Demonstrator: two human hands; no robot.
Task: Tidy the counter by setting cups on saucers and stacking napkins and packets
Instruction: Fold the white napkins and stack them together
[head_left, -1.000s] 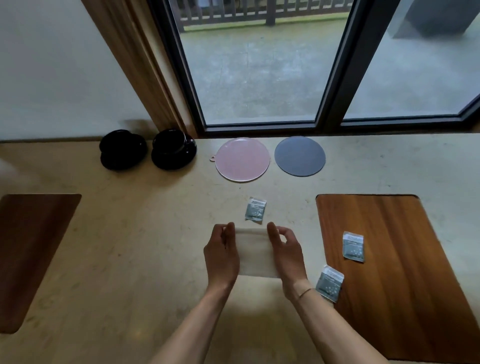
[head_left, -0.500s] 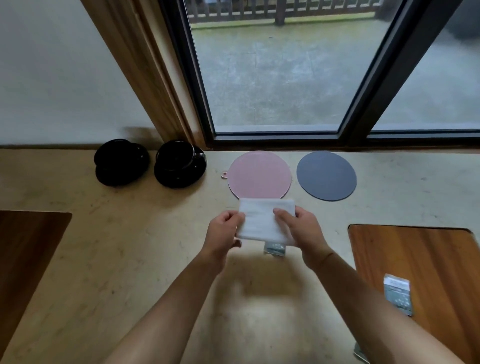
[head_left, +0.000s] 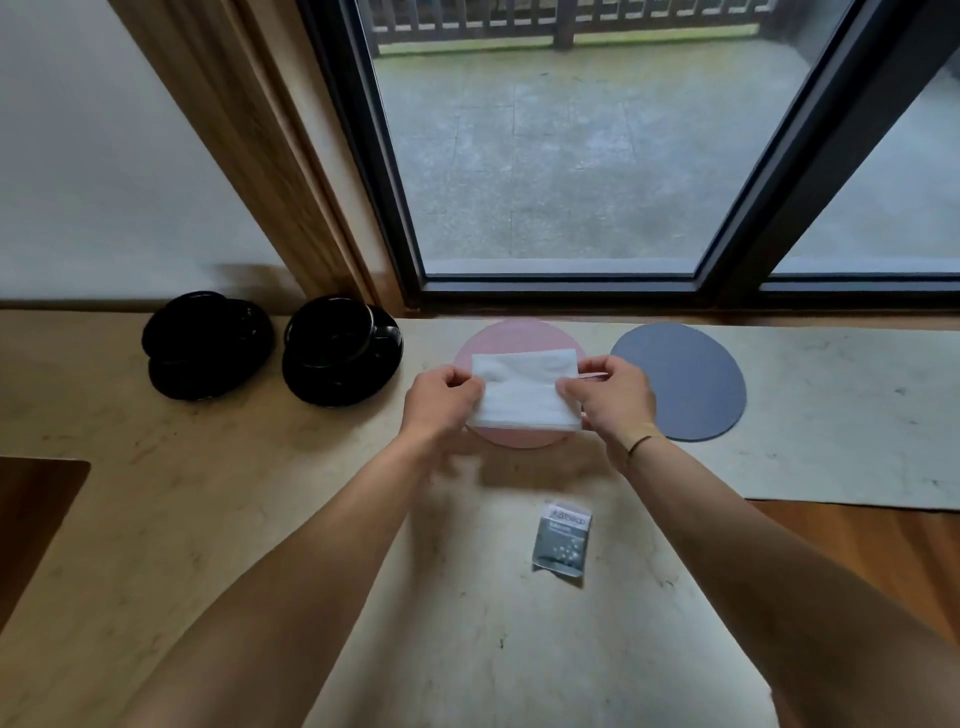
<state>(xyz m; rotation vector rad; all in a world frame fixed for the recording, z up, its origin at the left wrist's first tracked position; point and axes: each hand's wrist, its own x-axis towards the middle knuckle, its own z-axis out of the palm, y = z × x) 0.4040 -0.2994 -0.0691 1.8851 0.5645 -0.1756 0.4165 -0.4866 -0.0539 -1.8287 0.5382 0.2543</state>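
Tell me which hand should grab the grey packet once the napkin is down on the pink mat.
Right, probably. The grey packet lies on the counter nearer the right hand than the left hand. Both hands pinch the napkin over the pink mat.

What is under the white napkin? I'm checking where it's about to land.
The pink round mat lies under the napkin, which the left hand and right hand pinch. The mat's middle is covered, so anything there can't be seen.
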